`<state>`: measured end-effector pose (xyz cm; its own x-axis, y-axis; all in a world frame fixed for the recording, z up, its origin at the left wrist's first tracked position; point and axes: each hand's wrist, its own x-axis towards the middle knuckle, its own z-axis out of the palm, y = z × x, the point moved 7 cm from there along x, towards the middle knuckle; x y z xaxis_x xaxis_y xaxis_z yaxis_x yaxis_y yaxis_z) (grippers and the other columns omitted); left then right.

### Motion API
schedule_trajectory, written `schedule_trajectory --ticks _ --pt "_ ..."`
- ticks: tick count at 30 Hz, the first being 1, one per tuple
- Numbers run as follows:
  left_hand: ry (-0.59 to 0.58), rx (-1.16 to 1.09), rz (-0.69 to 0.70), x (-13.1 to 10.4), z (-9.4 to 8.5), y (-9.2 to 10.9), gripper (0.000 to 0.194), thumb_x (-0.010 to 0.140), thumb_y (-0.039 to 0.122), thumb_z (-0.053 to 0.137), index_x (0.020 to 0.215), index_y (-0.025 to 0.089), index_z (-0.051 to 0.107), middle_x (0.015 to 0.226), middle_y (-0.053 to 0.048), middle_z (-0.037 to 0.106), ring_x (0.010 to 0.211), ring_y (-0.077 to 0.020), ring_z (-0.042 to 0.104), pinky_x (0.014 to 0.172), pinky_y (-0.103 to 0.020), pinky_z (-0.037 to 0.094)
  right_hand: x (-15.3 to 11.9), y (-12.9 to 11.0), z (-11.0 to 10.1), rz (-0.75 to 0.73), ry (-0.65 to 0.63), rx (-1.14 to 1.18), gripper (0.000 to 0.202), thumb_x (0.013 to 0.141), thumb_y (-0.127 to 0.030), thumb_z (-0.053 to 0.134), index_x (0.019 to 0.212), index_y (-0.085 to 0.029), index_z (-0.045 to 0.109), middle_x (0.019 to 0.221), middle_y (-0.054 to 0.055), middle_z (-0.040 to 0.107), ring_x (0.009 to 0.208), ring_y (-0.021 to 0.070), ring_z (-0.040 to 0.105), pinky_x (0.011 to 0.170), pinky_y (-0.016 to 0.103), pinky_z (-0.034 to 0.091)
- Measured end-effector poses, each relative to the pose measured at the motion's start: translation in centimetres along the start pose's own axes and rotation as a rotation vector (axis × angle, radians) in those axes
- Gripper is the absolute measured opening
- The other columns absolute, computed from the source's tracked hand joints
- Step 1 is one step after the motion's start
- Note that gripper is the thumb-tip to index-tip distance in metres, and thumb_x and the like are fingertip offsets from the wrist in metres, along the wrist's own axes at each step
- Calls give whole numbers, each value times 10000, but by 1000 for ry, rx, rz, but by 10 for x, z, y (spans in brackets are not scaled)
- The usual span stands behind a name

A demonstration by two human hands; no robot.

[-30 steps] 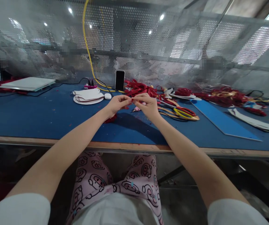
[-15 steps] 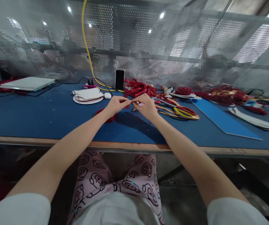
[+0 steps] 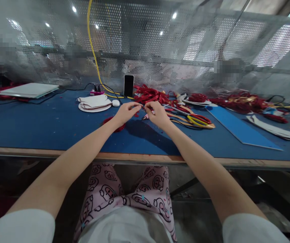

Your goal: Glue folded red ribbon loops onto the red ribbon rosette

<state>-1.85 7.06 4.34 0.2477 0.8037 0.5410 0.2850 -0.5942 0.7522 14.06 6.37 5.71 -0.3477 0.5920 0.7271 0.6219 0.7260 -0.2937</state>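
Note:
Over the blue table, my left hand [image 3: 125, 113] and my right hand [image 3: 158, 114] face each other with a narrow gap between their fingertips. Both are closed in a pinch. A bit of red shows between the fingertips, too small to name. Below the left fingers is a small red piece [image 3: 136, 115], perhaps ribbon. A coil of red ribbon [image 3: 121, 128] lies partly hidden under my left forearm. Close by my right hand, a pink pen-like tool [image 3: 145, 117] points left. Scissors with red and yellow handles [image 3: 199, 120] rest to its right, among gold ribbon strips [image 3: 209, 127].
Behind my hands lies a heap of red ribbon [image 3: 151, 95] beside an upright phone [image 3: 128, 86]. White cut pieces [image 3: 95, 102] and a white earbud-like case [image 3: 116, 103] are at left. A blue board [image 3: 238, 130] lies right. A perforated, plastic-covered screen [image 3: 145, 44] stands behind.
My fingertips were touching and have drawn slightly apart. The pink tool shows a little more beneath my right hand. The other things on the table stay put.

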Motion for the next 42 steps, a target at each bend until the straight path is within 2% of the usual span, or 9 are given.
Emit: schedule_trajectory --ticks 5,10,14,22,27,31,34,42 --pt "39 41 105 0 -2 4 251 842 382 725 955 167 787 1126 -113 753 976 -201 690 855 -324 564 0 -4 1 -36 -11 -5 115 887 -229 601 868 -213 714 867 87 725 908 268 603 853 422 464" --pt "71 80 114 2 -6 2 181 827 348 744 866 175 784 1111 -115 752 991 -209 692 880 -354 567 1 -6 -1 -14 21 26 119 873 -263 640 833 -233 747 828 61 742 872 256 620 827 417 489" --pt "92 49 111 2 -7 0 169 837 327 729 869 168 776 1091 -112 754 985 -205 690 887 -353 563 1 -7 -4 26 42 47 119 863 -284 648 832 -230 750 840 59 756 867 252 648 815 409 504" --pt "49 13 111 0 -2 3 219 860 351 699 922 152 764 1074 -112 744 973 -200 686 889 -337 558 -1 -6 -3 47 47 52 125 860 -299 632 812 -217 713 837 71 741 846 242 649 772 388 493" --pt "29 23 98 0 1 3 192 846 337 703 886 154 742 1109 -112 730 921 -184 677 828 -322 566 -1 -10 -3 25 24 47 126 857 -294 615 796 -221 697 805 69 729 819 237 622 751 380 487" --pt "42 29 109 1 0 2 157 840 308 701 812 155 727 1115 -120 728 974 -193 677 868 -334 561 0 -8 -3 63 5 72 142 856 -314 610 809 -221 706 831 71 738 843 244 629 764 390 490" --pt "55 26 102 2 -1 -1 168 847 322 696 827 159 731 1115 -118 729 999 -200 676 886 -340 556 -1 -4 -4 103 31 103 167 869 -327 588 840 -216 708 877 74 749 866 247 644 786 401 495" --pt "23 -33 89 1 3 0 200 852 347 687 879 154 729 1132 -117 721 992 -197 668 874 -331 549 -1 -3 -3 119 40 117 140 837 -318 596 815 -218 692 837 63 740 830 233 644 744 378 496"
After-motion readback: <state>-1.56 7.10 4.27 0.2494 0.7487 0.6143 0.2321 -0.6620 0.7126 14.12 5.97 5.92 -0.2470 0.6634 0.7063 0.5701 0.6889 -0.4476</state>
